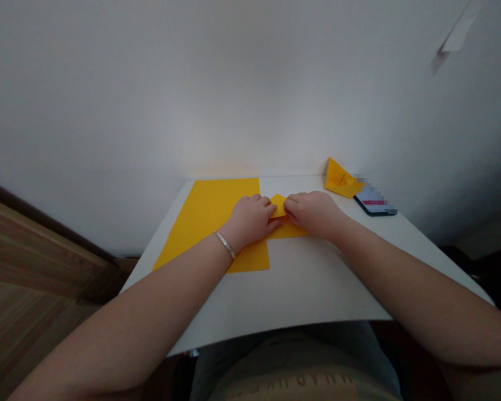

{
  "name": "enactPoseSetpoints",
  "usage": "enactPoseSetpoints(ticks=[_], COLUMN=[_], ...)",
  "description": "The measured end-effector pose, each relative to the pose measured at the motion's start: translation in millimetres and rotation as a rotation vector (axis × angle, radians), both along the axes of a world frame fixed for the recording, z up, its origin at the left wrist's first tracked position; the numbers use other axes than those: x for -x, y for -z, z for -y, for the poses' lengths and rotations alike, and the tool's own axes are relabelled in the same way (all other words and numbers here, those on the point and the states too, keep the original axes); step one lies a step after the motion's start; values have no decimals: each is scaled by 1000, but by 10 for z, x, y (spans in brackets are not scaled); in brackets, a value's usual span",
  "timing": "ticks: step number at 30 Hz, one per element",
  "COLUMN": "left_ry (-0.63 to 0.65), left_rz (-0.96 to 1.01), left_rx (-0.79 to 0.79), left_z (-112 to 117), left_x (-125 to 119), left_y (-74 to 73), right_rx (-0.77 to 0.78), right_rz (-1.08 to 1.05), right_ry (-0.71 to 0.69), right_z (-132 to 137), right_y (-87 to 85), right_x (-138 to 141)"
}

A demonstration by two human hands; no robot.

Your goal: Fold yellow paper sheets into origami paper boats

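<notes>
A small folded piece of yellow paper lies near the middle of the white table. My left hand, with a silver bracelet on its wrist, is curled and pinches the piece's left side. My right hand is curled too and grips its right side. Both hands press the piece down on the table. Under my left hand lies a large flat yellow sheet.
A finished folded yellow paper shape stands at the table's back right by the white wall. A phone lies just right of it. A wooden floor is at left below the table.
</notes>
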State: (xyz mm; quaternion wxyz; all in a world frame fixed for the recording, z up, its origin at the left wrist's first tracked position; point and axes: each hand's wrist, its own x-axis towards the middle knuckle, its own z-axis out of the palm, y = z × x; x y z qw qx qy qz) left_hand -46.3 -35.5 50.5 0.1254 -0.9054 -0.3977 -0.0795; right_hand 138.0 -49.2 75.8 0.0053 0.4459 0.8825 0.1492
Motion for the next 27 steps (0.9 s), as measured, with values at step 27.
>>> enactPoseSetpoints(ticks=[27], left_ry=[-11], left_rz=[152], left_rx=[-9], left_z=[-1], left_x=[173], left_y=[65], right_rx=[737], right_rz=[-882], right_ry=[599], right_z=[-299], right_y=[79], right_x=[-413])
